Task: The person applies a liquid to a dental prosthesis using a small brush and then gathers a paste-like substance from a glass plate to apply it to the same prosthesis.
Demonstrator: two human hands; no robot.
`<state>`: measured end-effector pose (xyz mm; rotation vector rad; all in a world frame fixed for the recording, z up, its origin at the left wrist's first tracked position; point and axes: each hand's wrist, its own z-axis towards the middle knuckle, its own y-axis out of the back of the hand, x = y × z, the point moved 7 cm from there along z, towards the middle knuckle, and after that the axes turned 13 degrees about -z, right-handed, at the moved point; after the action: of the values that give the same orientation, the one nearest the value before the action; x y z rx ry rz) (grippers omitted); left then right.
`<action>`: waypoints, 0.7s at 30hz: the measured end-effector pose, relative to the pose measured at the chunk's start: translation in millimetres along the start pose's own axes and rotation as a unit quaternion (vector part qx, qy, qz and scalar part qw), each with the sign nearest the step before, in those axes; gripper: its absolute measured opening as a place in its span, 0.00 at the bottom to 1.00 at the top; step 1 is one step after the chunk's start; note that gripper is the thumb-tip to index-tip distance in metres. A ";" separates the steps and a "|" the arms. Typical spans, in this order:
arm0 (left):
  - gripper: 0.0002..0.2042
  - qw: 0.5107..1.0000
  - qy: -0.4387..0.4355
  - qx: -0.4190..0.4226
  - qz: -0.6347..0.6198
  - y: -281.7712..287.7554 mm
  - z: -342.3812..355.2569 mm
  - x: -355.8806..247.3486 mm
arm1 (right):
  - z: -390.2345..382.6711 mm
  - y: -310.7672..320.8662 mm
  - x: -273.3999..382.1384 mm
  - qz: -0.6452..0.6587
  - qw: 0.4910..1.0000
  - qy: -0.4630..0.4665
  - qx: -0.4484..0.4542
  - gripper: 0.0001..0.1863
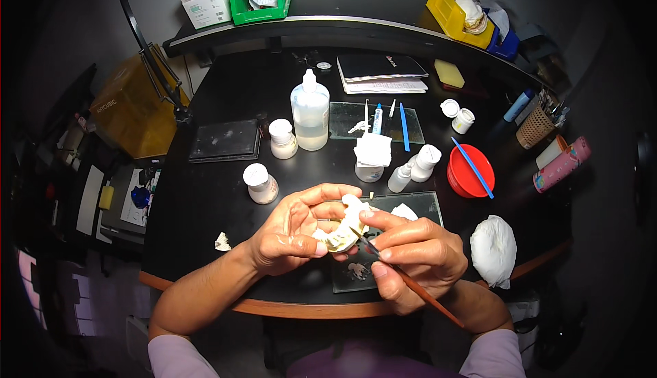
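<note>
My left hand is closed around a cream-coloured dental model, curved like a tooth arch, and holds it over the front of the desk. A thin brush with a reddish-brown handle is pinched in my right hand. Its dark tip meets the model, or comes very close to it, near the inner curve. Fingers of my right hand also come up to the model's right side. Below both hands lies a glass slab with a pale smear on it. Fingers hide part of the model.
Behind the hands stand a large clear bottle, several small white jars and a tissue-topped container. On the right are a red bowl with a blue stick across it and a white cloth bundle. A lamp arm rises at left.
</note>
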<state>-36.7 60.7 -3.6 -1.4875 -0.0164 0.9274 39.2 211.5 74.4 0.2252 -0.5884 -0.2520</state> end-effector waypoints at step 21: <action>0.43 1.000 -0.005 0.005 -0.014 2.5 -0.3 3.1 | -5.5 -3.9 0.2 -0.021 0.999 0.031 0.010 0.15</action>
<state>-35.8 61.7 -7.4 -1.4691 -0.0391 0.9115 41.8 208.6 68.9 0.2631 -0.5245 -0.2780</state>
